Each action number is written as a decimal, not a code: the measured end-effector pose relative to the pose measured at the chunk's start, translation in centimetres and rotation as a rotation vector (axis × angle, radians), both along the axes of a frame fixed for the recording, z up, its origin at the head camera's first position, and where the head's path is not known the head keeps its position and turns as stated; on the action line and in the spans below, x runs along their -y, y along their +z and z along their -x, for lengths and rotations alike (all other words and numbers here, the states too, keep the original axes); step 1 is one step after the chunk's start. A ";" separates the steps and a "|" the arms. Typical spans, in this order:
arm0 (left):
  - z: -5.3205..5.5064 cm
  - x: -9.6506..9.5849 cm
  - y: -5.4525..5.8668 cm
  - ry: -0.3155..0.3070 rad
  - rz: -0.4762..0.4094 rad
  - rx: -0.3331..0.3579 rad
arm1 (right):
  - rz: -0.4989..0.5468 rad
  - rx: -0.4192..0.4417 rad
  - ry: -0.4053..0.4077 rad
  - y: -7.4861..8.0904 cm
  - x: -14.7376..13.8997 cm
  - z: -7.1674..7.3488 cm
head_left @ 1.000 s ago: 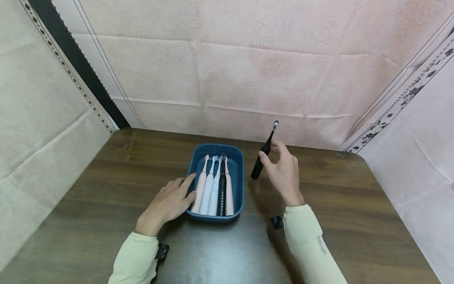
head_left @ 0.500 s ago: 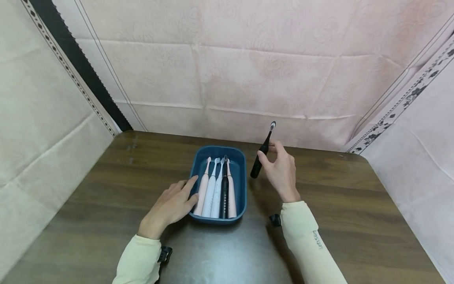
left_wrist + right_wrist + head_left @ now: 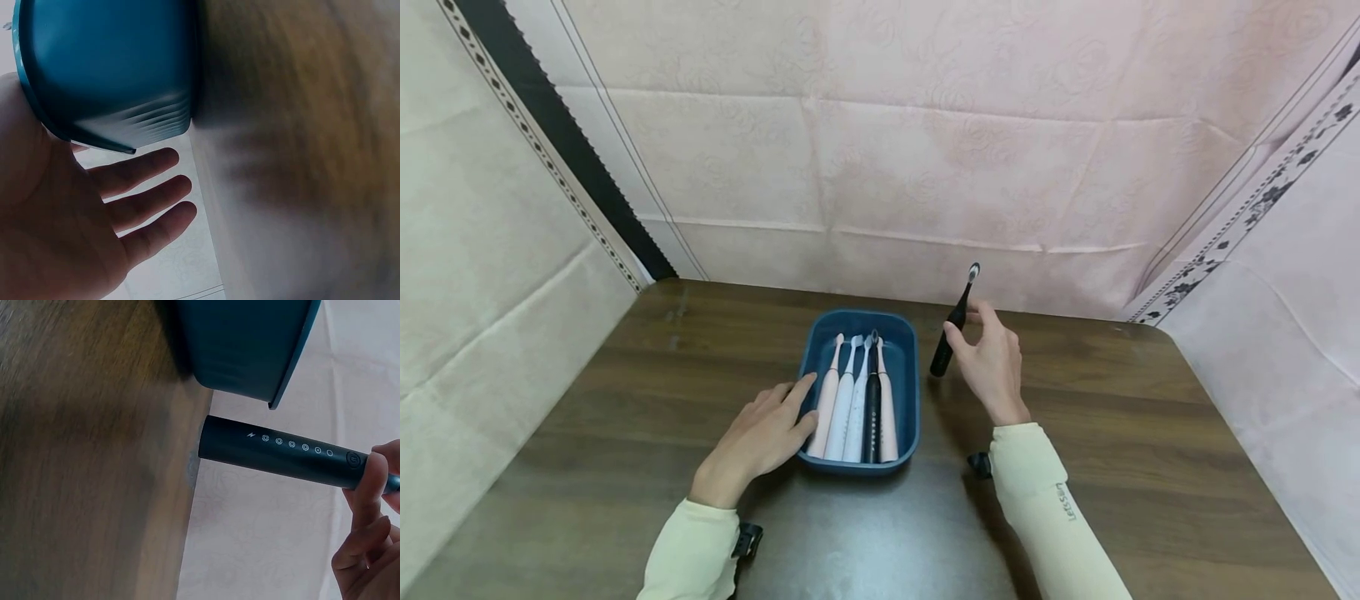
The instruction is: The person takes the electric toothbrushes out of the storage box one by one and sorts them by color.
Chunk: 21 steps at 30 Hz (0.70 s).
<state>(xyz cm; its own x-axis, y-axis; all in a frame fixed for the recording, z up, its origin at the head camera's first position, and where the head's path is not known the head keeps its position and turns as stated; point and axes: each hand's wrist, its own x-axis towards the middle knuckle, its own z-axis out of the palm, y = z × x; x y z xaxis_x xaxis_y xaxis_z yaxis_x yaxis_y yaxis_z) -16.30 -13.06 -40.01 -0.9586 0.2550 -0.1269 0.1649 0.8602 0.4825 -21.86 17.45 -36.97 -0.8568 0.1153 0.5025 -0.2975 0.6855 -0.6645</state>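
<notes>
My right hand (image 3: 992,362) pinches a black electric toothbrush (image 3: 953,329) between thumb and fingers, to the right of a blue bin. It tilts with the brush head up, and its handle (image 3: 269,449) shows a row of small round marks in the right wrist view. Pink, white and black electric toothbrushes (image 3: 871,412) lie side by side in the blue bin (image 3: 912,392). My left hand (image 3: 758,435) rests at the bin's left rim. In the left wrist view, several of its fingers (image 3: 156,228) extend straight beside the bin wall (image 3: 106,62).
The bin stands on a dark wood-grain table (image 3: 1112,467). Pale patterned cloth (image 3: 925,167) hangs behind the table's back edge, with more cloth (image 3: 1277,308) at the right side and the left.
The right hand and its toothbrush have shifted slightly left. The left hand stays at the bin's rim, and the toothbrushes inside lie as before. The head view has moved a little.
</notes>
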 end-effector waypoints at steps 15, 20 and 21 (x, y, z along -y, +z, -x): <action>0.0 0.1 -0.1 0.002 0.000 -0.013 | -0.016 0.010 0.002 -0.7 0.2 0.6; 0.0 0.1 -0.1 -0.001 0.001 -0.015 | -0.022 0.012 0.002 -0.9 0.3 0.8; 0.0 0.1 0.0 -0.002 0.001 -0.014 | -0.022 0.014 0.003 -0.9 0.3 0.8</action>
<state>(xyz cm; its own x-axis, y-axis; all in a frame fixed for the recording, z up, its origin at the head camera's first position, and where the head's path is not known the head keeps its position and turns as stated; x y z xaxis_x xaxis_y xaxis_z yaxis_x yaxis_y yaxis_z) -16.27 -13.17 -40.06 -0.9597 0.2569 -0.1139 0.1733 0.8602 0.4795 -22.64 17.16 -37.88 -0.8640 0.1016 0.4931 -0.2905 0.6993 -0.6532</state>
